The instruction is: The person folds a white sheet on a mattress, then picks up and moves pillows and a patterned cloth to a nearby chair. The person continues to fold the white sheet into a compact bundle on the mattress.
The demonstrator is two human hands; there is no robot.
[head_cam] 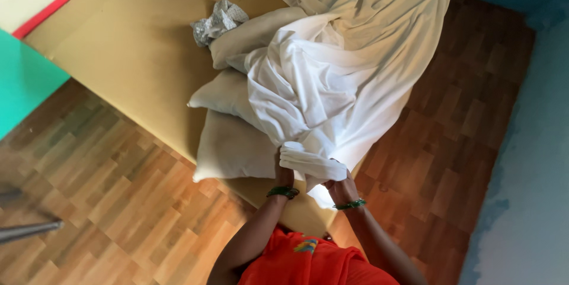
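At lower centre, the left hand and right hand are both gripping a bunched edge of the white sheet, which is lying heaped over pillows on the bare mattress, likely gathering it for spreading.

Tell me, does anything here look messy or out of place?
Yes. The white sheet lies bunched over the pillows, not spread flat, and a crumpled grey cloth sits on the bare mattress.
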